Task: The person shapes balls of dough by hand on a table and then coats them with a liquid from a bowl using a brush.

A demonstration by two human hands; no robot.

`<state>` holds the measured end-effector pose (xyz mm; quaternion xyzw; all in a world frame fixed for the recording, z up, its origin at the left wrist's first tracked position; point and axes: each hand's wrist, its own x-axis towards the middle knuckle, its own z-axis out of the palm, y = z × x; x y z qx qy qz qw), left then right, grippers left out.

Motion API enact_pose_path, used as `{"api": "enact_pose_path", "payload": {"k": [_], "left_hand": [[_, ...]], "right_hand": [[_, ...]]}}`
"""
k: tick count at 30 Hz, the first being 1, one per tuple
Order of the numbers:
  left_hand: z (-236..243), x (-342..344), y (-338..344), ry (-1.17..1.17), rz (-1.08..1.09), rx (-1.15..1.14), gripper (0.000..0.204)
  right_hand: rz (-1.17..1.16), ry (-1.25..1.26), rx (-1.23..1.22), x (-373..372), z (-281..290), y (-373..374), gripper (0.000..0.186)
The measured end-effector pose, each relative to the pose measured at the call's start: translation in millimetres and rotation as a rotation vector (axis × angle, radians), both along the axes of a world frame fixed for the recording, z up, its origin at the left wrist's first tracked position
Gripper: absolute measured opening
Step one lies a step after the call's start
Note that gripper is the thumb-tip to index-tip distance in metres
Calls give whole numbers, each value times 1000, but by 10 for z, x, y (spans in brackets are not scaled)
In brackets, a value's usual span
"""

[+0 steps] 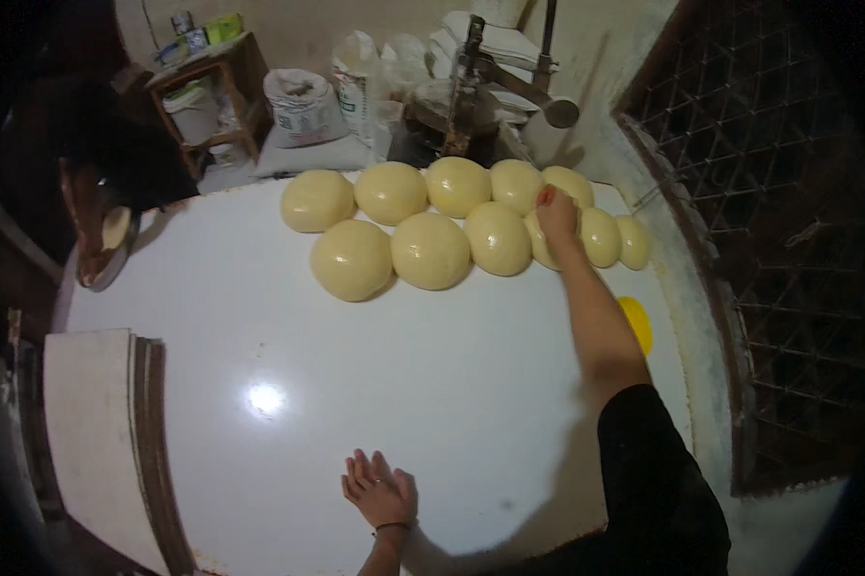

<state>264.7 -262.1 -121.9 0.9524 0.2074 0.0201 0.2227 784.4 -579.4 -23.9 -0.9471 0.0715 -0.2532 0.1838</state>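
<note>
Two rows of smooth, glossy, pale-yellow dough balls (pixel 431 251) sit along the far side of the white table (pixel 375 374), most of them touching their neighbours. My right arm reaches out to the far right, and my right hand (pixel 558 213) is curled closed over a dough ball in the front row. It partly covers that ball; whether anything is inside the fingers is hidden. Low in the middle, my left hand (pixel 379 492) rests at the tabletop with fingers spread, holding nothing. A dark band circles its wrist.
Stacked boards (pixel 92 432) stand at the left edge. A yellow disc-like item (pixel 636 324) lies beside my right forearm. At far left, another person's arm (pixel 87 206) reaches to a bowl (pixel 114 264). Behind the table are sacks (pixel 303 106), a metal lever device (pixel 463 91) and a shelf (pixel 202 72).
</note>
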Motion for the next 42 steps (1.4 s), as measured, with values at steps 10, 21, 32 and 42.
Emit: {"api": "enact_pose_path", "payload": {"k": [10,21,32,42], "left_hand": [[-68,-10,144,-18,-14,118,58],[-30,99,-72,-106,95,75,48],[-163,159,-310,-124,253,36,55],[-646,-934,281,-474,589,-407,31]], "right_hand": [[855,544,895,-1112,226,4160,21],[205,453,1182,190,122,-693,29],[-181,-31,681,274,-26,-4440,11],[465,-8,480,-698,-26,-2095,12]]}}
